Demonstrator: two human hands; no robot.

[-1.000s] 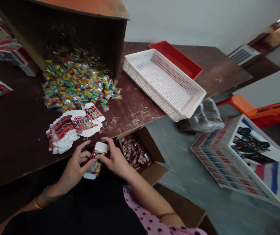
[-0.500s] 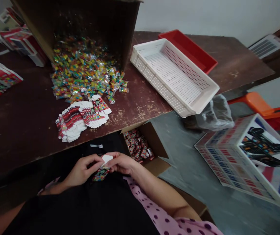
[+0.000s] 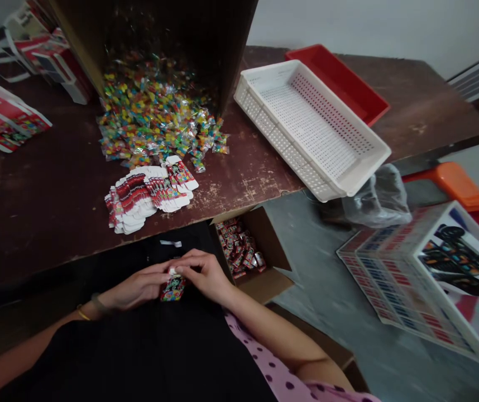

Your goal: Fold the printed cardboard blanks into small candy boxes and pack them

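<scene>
Above my lap, both hands are on one small printed box. My left hand grips it from the left side. The fingers of my right hand press on its white top end. On the table, a fanned stack of flat printed cartons lies near the front edge. Behind it, many small clear packets of colourful candy spill from a large box on its side. Below the table edge, an open cardboard box holds several filled small boxes.
A white perforated basket overlaps a red tray on the table's right part. Red and white cartons lie at the left. On the right stand a large crate, a clear plastic bag and an orange chair.
The small box's white flap, raised before, now lies down under my right fingers, and the box shows its printed front upright. The whole view has shifted slightly.
</scene>
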